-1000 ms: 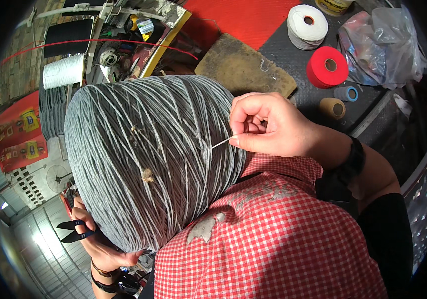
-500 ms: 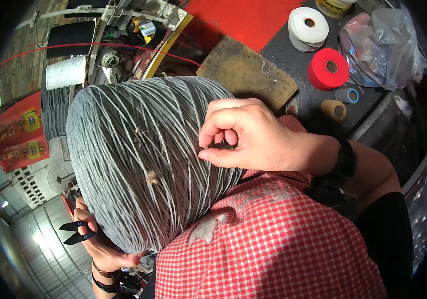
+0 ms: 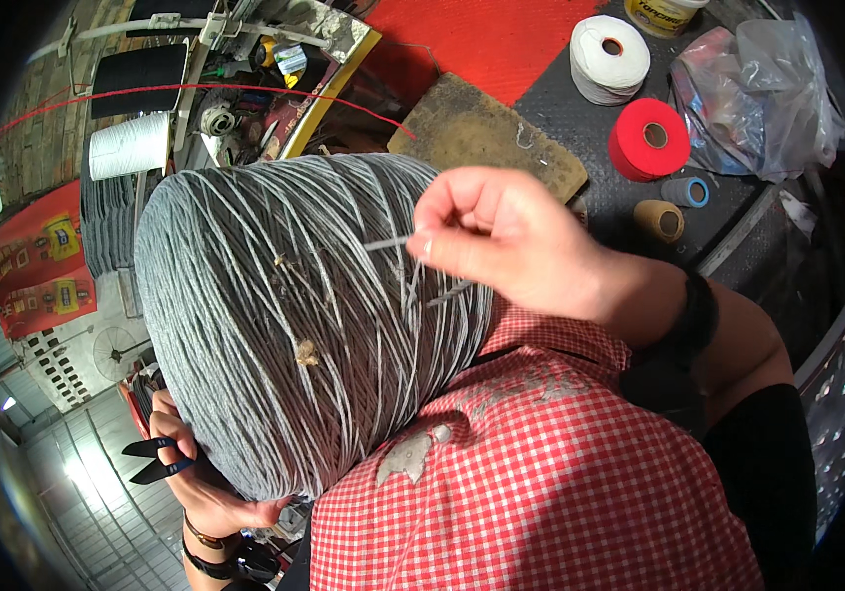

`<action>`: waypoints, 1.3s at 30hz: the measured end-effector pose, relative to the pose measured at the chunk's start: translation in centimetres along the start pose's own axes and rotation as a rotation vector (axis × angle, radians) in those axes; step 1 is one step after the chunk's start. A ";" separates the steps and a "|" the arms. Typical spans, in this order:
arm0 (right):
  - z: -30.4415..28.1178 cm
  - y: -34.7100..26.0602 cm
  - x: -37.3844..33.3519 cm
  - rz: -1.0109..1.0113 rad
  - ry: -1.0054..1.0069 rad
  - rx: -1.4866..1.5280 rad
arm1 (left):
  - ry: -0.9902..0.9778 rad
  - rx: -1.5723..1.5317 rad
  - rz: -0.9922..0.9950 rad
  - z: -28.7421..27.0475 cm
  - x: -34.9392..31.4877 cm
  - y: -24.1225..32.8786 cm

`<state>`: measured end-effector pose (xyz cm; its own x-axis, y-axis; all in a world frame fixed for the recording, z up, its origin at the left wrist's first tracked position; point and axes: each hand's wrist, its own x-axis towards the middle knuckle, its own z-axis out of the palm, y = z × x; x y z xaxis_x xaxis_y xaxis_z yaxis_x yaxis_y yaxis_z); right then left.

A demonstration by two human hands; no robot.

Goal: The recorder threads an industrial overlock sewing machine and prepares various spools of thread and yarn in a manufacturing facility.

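A big spool of grey cord (image 3: 265,295) rests against my red-checked clothing, its strands crossing on the surface. Two small tan knots or frayed bits show, one being a tan tuft (image 3: 306,353). My right hand (image 3: 511,236) is closed in a pinch at the spool's right side. From its fingertips sticks a short grey cord end (image 3: 386,243), with more loose strand hanging below. Under the spool's lower left edge, my left hand (image 3: 191,473) supports it. Black thread snips (image 3: 151,461) are held in its curled fingers, blades pointing left and apart.
On the dark floor at upper right stand a white yarn cone (image 3: 609,59), a red yarn cone (image 3: 647,140), small tubes (image 3: 659,221) and a plastic bag (image 3: 762,98). Behind the spool lies a worn brown board (image 3: 486,128). A red cord (image 3: 225,87) stretches across the upper left.
My right hand has lifted slightly up and right off the spool, drawing a grey cord end out into view. The spool has shifted slightly right; my left hand stays beneath it.
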<state>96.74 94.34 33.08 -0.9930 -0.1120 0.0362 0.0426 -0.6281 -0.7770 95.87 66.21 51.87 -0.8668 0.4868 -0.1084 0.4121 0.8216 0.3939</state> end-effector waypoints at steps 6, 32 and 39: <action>-1.8 -2.6 0.9 0.221 -0.125 0.407 | -0.012 -0.008 0.028 -0.2 0.4 -0.2; -4.2 -6.5 9.9 -0.223 -0.087 -0.775 | -0.122 -0.088 0.020 -1.2 0.2 -1.1; 0.0 -4.8 12.1 -0.041 -0.193 -0.571 | -0.020 -0.242 -0.050 0.0 1.0 -1.7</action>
<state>84.53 96.00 37.21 -0.9525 -0.2677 0.1451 -0.1141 -0.1282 -0.9852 94.30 65.34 51.09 -0.8779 0.4547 -0.1501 0.2873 0.7509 0.5947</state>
